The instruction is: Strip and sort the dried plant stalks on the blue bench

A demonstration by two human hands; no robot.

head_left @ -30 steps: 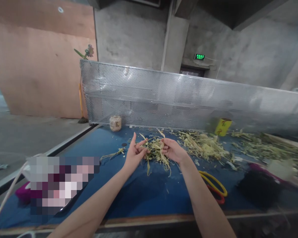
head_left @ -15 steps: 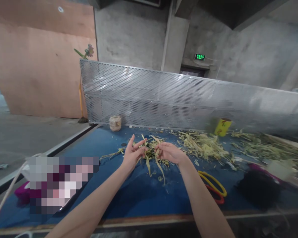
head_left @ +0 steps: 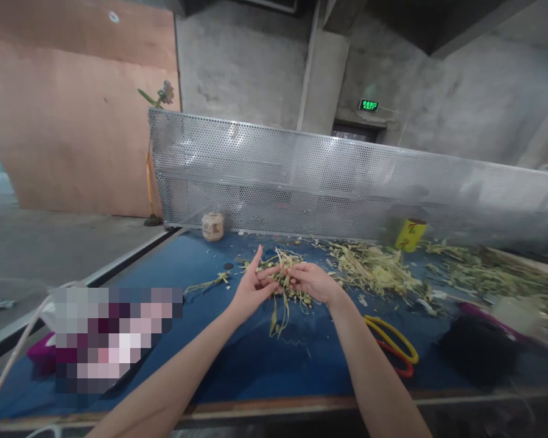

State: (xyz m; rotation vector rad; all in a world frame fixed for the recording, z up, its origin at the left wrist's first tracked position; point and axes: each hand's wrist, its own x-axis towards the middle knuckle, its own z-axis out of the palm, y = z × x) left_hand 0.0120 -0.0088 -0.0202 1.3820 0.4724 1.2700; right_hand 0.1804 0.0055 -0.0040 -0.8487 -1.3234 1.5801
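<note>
Over the blue table top (head_left: 256, 365) my two hands meet on a small bunch of yellow-green plant strips (head_left: 281, 304). My left hand (head_left: 252, 288) pinches the strips with thumb and middle fingers, its index finger pointing up. My right hand (head_left: 311, 281) is curled closed on the same bunch from the right. Several strips hang down from between the hands toward the table. A small heap of the same strips (head_left: 274, 264) lies just behind the hands.
A larger heap of pale strips (head_left: 374, 267) lies to the right, with more greenish trimmings (head_left: 497, 274) beyond. A yellow roll (head_left: 410, 235) and a small jar (head_left: 212, 225) stand by the perforated metal screen (head_left: 329, 176). Yellow and red rings (head_left: 395, 344) and a black object (head_left: 477, 350) lie at right.
The hands have closed together on the bunch and shifted slightly right. The hanging strips are now gathered into one narrower tuft below the hands.
</note>
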